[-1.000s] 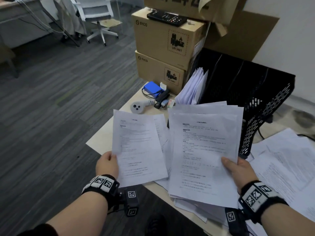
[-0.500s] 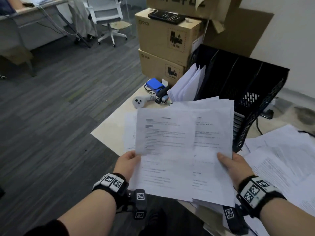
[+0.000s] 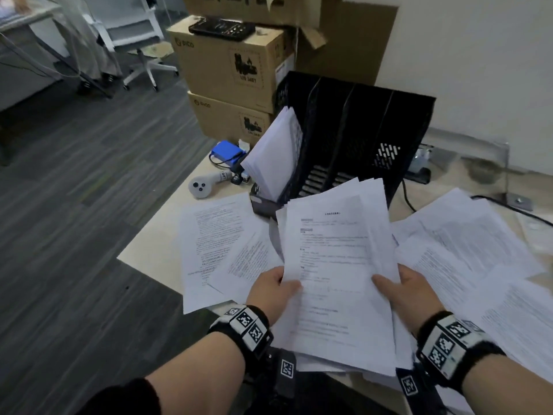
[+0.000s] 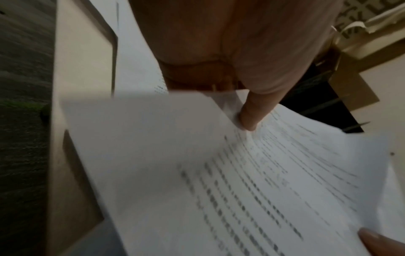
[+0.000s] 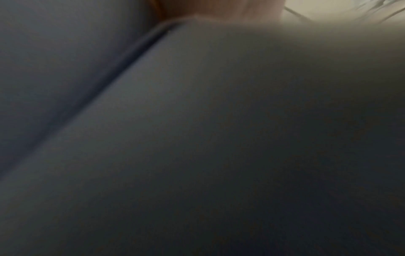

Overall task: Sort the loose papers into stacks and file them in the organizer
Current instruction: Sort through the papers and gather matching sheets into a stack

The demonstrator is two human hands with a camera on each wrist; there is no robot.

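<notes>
A thick sheaf of white printed paper sheets [image 3: 338, 265] is held up just in front of the black mesh plastic file organizer [image 3: 356, 136], the left hand [image 3: 273, 290] pinching its lower left edge with the thumb on top and the right hand [image 3: 402, 290] grasping its lower right edge the same way. In the organizer's leftmost slot a bundle of white sheets [image 3: 273, 154] leans tilted, and more loose printed pages [image 3: 215, 250] lie spread on the beige table [image 3: 155, 250] to the organizer's left front and right front. Behind the organizer stand two stacked brown cardboard boxes [image 3: 230, 70], and a white handheld controller [image 3: 206, 182] lies to its left.
</notes>
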